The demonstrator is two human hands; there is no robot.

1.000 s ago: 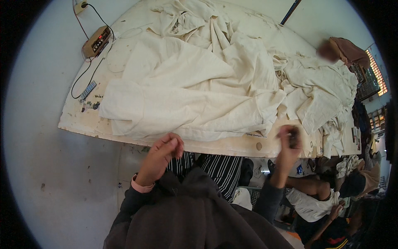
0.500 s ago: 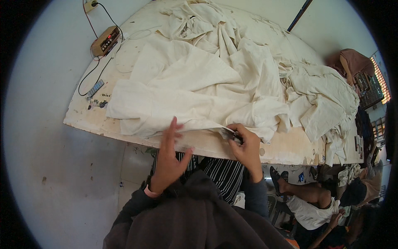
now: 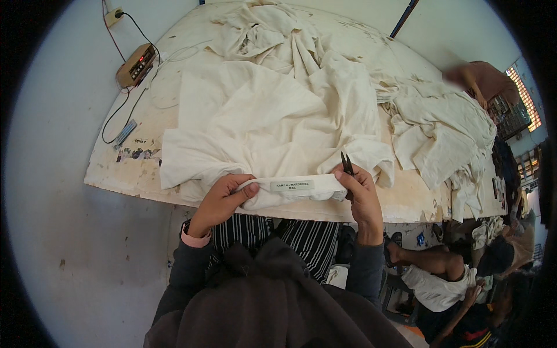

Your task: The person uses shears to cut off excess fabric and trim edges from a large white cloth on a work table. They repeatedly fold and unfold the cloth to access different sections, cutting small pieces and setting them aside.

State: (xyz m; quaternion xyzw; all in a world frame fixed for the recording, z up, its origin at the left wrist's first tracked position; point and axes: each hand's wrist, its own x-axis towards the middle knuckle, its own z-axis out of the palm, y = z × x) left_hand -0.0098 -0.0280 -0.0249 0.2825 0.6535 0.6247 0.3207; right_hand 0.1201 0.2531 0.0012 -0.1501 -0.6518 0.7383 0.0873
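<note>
At the table's near edge I stretch a band of a cream garment [image 3: 261,197] between my hands, with a small printed label [image 3: 291,186] facing up. My left hand [image 3: 223,197] is closed on the band's left end, thumb on top. My right hand [image 3: 360,194] pinches the right end and also holds black thread snips [image 3: 348,165], blades pointing away from me. The rest of the cream fabric [image 3: 272,116] spreads in loose folds across the pale table.
More crumpled cloth [image 3: 441,127] covers the table's right part. At the left stand a brown amplifier [image 3: 138,65] with cables and a remote [image 3: 126,132] on the pale table [image 3: 104,168]. Another person [image 3: 487,81] is at the far right. A seated person's leg [image 3: 423,258] shows below the table.
My hands have come onto the garment's near edge and lifted the band, bringing the label into view. My left hand has closed from open; the snips now point upward in my right hand.
</note>
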